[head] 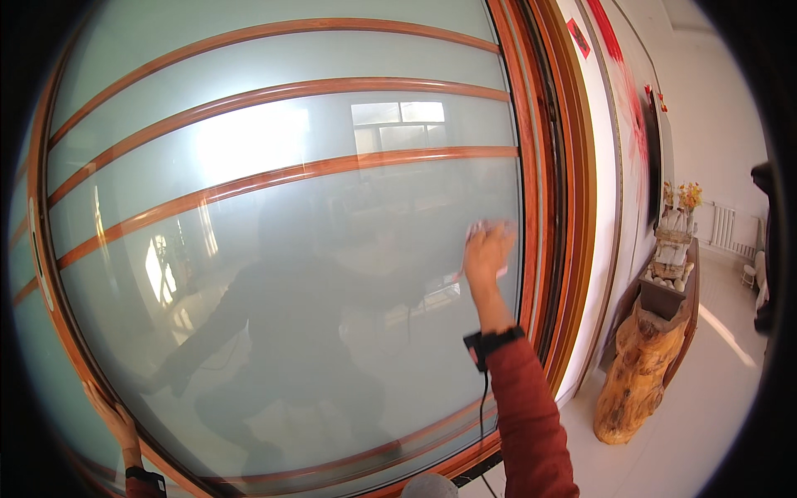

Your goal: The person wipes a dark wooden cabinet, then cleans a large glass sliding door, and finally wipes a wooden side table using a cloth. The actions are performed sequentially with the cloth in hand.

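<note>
Before me stands a sliding door with a large frosted glass panel (373, 236) in a reddish-brown wood-look frame (529, 249). My right hand (489, 252) is at the right part of the glass, below the lowest crossbar (348, 163). Bunched in it is a thin pale pinkish cloth (476, 228), blurred and mostly hidden by the fingers. At the lower left, my left hand (113, 418) lies flat along the door's left stile (65, 333), holding nothing. Both wrists wear black bands, and a black cable (484, 404) hangs from the right one.
Right of the door frame is a white wall with red decoration. A carved wooden stump (641, 373) stands on the pale floor (710, 398) beside a low cabinet (691, 274) bearing stones (669, 280) and flowers (690, 195). A recessed handle (41, 255) sits in the left stile.
</note>
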Motion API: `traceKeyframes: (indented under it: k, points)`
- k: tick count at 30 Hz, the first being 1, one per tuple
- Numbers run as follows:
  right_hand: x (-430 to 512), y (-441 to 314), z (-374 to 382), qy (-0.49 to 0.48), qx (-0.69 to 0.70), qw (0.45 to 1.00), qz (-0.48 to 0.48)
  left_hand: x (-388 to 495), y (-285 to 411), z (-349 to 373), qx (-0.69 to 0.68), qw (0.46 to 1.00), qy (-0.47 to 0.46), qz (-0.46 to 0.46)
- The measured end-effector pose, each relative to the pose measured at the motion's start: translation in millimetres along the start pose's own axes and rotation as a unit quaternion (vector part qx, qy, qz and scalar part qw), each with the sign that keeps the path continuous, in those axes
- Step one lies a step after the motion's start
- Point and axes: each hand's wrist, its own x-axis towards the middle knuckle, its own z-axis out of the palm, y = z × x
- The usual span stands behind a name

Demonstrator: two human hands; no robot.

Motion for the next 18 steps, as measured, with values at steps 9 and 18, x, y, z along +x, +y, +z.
traceKeyframes:
  k: [9,18]
  points:
    - [126,-78,-1,0.021,0.035,0.940,-0.339,-3,-4,3,0.019,1.000,-0.005,-0.006]
    - [1,105,-17,0.012,-0.013,0.978,-0.208,-3,-5,6,0.030,1.000,-0.001,0.006]
